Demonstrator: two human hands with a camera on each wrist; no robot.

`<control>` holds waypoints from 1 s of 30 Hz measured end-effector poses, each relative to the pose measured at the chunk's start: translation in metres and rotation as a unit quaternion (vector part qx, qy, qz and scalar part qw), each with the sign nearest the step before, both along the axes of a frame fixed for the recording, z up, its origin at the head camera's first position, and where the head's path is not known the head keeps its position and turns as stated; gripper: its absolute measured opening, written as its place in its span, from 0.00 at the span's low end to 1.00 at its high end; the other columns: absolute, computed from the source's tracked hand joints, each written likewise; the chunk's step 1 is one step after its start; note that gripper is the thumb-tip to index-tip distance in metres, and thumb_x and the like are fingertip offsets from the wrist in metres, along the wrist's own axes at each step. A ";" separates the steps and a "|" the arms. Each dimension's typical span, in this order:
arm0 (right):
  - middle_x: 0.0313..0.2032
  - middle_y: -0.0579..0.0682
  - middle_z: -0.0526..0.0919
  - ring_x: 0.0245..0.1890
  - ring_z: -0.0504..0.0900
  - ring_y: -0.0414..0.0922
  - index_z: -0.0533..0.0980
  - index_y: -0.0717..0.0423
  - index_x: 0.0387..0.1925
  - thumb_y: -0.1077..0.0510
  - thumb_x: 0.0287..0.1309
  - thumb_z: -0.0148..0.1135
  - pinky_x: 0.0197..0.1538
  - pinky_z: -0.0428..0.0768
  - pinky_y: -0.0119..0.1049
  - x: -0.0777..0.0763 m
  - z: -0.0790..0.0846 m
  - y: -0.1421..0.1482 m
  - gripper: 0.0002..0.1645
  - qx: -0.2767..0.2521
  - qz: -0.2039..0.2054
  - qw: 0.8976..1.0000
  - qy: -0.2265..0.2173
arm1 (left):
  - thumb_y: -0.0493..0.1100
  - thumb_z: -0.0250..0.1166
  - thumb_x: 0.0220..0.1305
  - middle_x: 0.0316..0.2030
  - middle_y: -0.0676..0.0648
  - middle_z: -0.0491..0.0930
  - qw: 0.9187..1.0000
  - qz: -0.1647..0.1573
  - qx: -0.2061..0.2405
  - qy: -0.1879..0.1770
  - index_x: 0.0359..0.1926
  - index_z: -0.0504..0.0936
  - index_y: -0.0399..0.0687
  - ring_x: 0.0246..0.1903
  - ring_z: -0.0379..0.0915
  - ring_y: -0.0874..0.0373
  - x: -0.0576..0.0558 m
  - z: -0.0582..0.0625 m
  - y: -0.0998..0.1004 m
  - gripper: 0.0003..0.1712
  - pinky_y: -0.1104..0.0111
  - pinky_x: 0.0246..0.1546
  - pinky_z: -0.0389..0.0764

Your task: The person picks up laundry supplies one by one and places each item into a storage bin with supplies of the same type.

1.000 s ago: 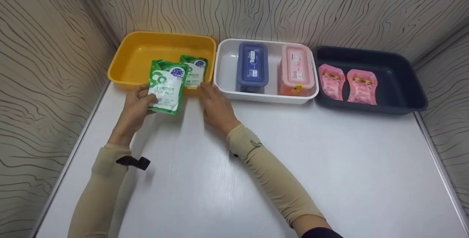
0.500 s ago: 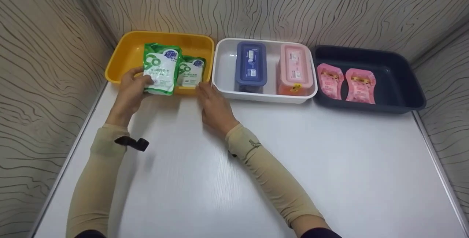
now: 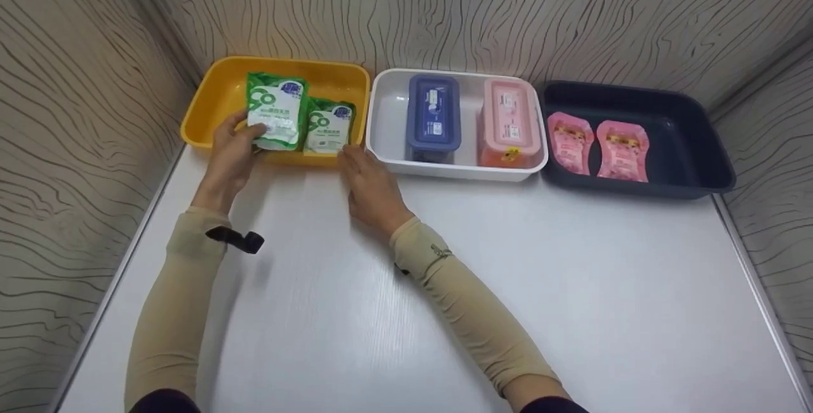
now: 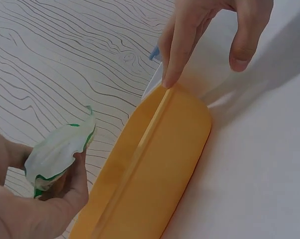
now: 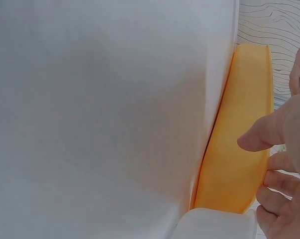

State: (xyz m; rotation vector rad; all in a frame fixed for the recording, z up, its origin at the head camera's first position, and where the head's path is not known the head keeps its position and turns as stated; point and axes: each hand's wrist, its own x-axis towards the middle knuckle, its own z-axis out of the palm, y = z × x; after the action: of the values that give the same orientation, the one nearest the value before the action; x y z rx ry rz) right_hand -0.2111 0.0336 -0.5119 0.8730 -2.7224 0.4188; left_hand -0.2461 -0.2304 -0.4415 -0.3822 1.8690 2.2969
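Observation:
My left hand (image 3: 232,155) pinches a green and white pouch (image 3: 277,114) by its lower left side, thumb on the front. It holds the pouch raised over the yellow bin (image 3: 213,105); the left wrist view shows its white bottom edge between thumb and fingers (image 4: 55,154). A second, matching pouch (image 3: 328,128) lies inside the bin at the right. My right hand (image 3: 375,190) touches the bin's front rim near the right corner, its fingers extended and the thumb apart. In the right wrist view the right hand's fingertips (image 5: 271,177) meet that rim.
A white bin (image 3: 390,114) stands right of the yellow one, holding a blue lidded box (image 3: 435,111) and a pink lidded box (image 3: 511,114). Farther right, a dark blue bin (image 3: 692,140) holds two pink packs (image 3: 622,149). Patterned walls (image 3: 406,13) enclose the white table (image 3: 508,260).
My left hand has carried the pouch forward and slightly left, from above the bin's front edge to over its inside. The right hand stays at the rim.

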 end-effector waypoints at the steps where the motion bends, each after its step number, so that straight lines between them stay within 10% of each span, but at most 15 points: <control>1: 0.73 0.59 0.72 0.74 0.73 0.55 0.70 0.65 0.74 0.70 0.64 0.59 0.82 0.64 0.45 0.001 -0.001 0.000 0.36 0.000 -0.001 1.000 -0.001 | 0.41 0.54 0.83 0.79 0.40 0.63 1.000 0.000 0.001 -0.001 0.85 0.53 0.48 0.68 0.71 0.51 -0.001 -0.002 0.000 0.37 0.65 0.67 0.81; 12: 0.74 0.57 0.70 0.75 0.71 0.53 0.69 0.61 0.75 0.69 0.65 0.59 0.83 0.63 0.43 0.006 -0.003 -0.004 0.36 0.006 -0.007 1.000 -0.021 | 0.38 0.49 0.85 0.80 0.40 0.62 0.999 0.003 -0.035 -0.021 0.87 0.48 0.48 0.69 0.70 0.52 -0.020 -0.018 -0.006 0.37 0.65 0.67 0.81; 21: 0.73 0.59 0.73 0.75 0.72 0.54 0.71 0.63 0.73 0.70 0.63 0.59 0.83 0.64 0.45 0.006 -0.004 -0.001 0.35 -0.011 0.002 1.000 0.010 | 0.40 0.50 0.84 0.72 0.38 0.71 0.984 -0.010 -0.179 -0.024 0.86 0.51 0.44 0.57 0.76 0.53 -0.037 -0.019 -0.006 0.36 0.71 0.45 0.85; 30: 0.74 0.57 0.71 0.74 0.73 0.54 0.71 0.62 0.74 0.69 0.63 0.60 0.82 0.64 0.45 0.004 0.000 -0.001 0.36 -0.012 -0.007 1.000 -0.005 | 0.41 0.51 0.83 0.75 0.37 0.68 0.969 -0.024 -0.242 -0.040 0.85 0.51 0.42 0.62 0.73 0.50 -0.046 -0.017 -0.002 0.37 0.65 0.57 0.83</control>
State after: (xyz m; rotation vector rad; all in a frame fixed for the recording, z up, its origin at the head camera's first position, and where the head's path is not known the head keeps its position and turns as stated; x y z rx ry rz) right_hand -0.2073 0.0330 -0.5118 0.8465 -2.7262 0.4525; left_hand -0.2922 -0.2327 -0.4583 -0.4713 2.3538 1.7427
